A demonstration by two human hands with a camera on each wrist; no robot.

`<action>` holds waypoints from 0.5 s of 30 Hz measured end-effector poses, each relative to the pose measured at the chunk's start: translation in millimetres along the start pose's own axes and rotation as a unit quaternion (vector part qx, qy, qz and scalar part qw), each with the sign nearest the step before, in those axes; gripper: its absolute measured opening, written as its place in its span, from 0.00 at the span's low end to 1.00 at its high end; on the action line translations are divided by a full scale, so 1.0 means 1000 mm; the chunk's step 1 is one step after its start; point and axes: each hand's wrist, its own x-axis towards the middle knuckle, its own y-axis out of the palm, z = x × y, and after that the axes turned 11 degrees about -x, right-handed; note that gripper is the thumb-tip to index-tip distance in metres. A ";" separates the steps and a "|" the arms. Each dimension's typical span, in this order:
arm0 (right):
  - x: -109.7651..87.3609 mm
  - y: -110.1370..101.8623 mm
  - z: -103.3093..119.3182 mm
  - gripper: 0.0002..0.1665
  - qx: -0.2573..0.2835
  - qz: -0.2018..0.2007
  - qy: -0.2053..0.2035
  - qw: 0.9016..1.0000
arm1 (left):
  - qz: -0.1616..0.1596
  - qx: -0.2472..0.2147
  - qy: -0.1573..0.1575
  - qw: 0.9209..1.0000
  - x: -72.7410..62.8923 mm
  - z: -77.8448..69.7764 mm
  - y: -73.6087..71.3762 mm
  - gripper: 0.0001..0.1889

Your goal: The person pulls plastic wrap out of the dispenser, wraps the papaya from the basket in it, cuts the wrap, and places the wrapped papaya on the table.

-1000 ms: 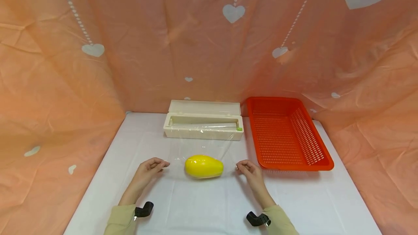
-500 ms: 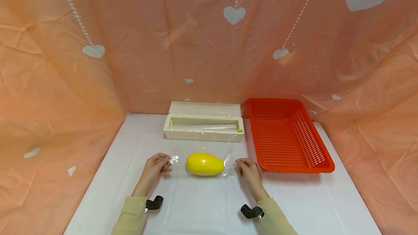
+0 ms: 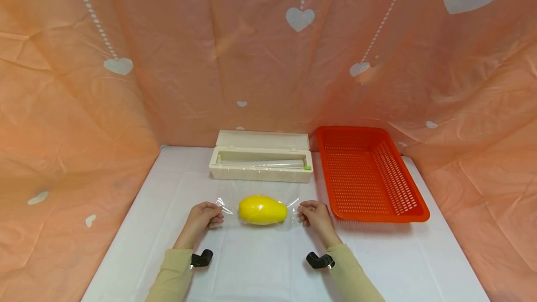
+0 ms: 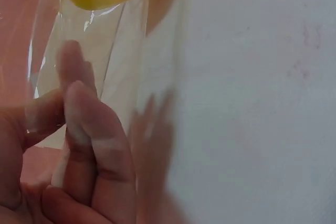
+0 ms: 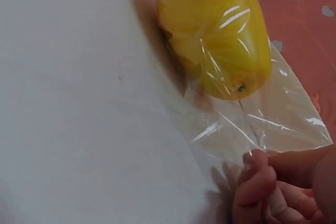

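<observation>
A smooth yellow papaya-like fruit (image 3: pixel 262 209) lies sideways on the white table, with a clear sheet of cling film (image 5: pixel 206 131) drawn over it. In the head view my left hand (image 3: pixel 204 217) is left of the fruit, pinching the film's edge between thumb and fingers. On the other side my right hand (image 3: pixel 314 216) pinches the film's opposite edge. The right wrist view shows creases and glints across the fruit (image 5: pixel 215 30) and a small greenish stem spot at its end. Film stretches from the fruit toward the left fingertips (image 4: pixel 79 90) in the left wrist view.
Behind the fruit stands a cream cling film box (image 3: pixel 260 174), its lid (image 3: pixel 263 140) raised, with a film roll (image 3: pixel 272 163) inside and a green piece at the right end. A red perforated basket (image 3: pixel 361 181) sits at the back right. Heart-printed orange cloth (image 3: pixel 260 59) hangs behind.
My left hand has moved right and my right hand slightly left, both nearer the fruit. The film, earlier reaching back toward the box, now gathers around the fruit.
</observation>
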 end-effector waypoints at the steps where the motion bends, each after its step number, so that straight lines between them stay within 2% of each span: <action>1: 0.002 0.000 0.000 0.13 0.002 0.005 0.002 1.000 | -0.001 -0.002 0.000 1.000 0.001 0.001 0.001 0.13; 6: 0.009 -0.003 0.001 0.19 0.003 0.044 0.011 0.999 | -0.016 0.013 -0.005 1.000 0.002 0.003 0.001 0.23; 11: 0.012 -0.005 0.002 0.11 0.008 0.071 0.019 0.997 | -0.018 0.020 -0.006 1.000 0.002 0.003 0.002 0.15; 15: 0.010 -0.005 0.002 0.08 -0.019 0.054 0.004 0.998 | -0.028 0.061 0.020 0.998 -0.002 0.000 -0.001 0.12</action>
